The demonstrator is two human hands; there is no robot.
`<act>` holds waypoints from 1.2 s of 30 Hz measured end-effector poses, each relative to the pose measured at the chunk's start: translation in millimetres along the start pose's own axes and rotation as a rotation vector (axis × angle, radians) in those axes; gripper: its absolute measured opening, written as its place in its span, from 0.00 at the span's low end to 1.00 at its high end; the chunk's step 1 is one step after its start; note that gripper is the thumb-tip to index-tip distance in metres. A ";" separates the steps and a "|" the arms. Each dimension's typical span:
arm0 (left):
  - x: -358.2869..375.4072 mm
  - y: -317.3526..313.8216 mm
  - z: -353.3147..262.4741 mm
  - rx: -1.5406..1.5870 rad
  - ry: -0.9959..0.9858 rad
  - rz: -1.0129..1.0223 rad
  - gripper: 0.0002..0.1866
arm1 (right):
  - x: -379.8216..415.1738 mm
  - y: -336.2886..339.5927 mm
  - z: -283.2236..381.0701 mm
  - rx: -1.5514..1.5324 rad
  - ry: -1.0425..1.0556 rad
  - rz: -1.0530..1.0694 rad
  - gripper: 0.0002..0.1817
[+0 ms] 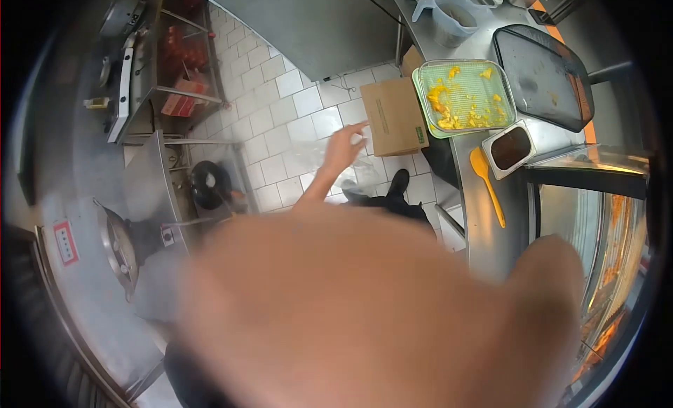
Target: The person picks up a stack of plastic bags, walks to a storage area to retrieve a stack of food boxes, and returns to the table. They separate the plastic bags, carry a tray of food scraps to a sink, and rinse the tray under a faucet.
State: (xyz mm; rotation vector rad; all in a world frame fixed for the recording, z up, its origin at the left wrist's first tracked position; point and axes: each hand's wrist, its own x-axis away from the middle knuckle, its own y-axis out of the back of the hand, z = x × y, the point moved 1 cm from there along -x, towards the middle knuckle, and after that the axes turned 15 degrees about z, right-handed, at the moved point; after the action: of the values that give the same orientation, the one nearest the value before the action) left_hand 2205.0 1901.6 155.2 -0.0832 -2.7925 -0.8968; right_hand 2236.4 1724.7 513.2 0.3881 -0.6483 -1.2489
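Observation:
My left hand [343, 150] reaches out over the tiled floor, fingers loosely extended and apart. Its fingertips are right beside the left edge of a brown cardboard box [394, 118]. My right hand [378, 303] is very close to the camera, a large blurred shape filling the lower middle of the view; its fingers are smeared and it hides much of my body and the floor. Right of the box, on the steel counter, sits a green-tinted glass dish [418, 92] with yellow food pieces scattered in it. A yellow spatula [488, 187] lies below the dish.
Beside the dish are a metal container of dark sauce [512, 150], a dark tray [543, 78] and a clear measuring jug [450, 19]. A glass display case [582, 198] stands at the right. Steel kitchen equipment [140, 162], including a black round object [208, 185], lines the left.

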 end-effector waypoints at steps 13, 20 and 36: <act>-150.3 -100.0 -2.5 0.884 0.410 0.276 0.34 | 119.8 -252.2 -194.0 -1.292 -0.691 -1.536 0.19; -206.6 -134.8 42.3 1.000 0.402 0.253 0.23 | 142.1 -271.6 -245.3 -1.342 -0.680 -1.680 0.24; -163.3 -128.1 -12.6 1.062 0.249 -0.008 0.23 | 213.4 -273.7 -386.2 -1.386 -0.258 -1.798 0.07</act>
State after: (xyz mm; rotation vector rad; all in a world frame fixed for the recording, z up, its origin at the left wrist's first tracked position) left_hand 2351.9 1791.6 57.3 0.1879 -2.6377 0.5945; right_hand 2318.0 1414.1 105.3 -0.5901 0.7762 -3.0525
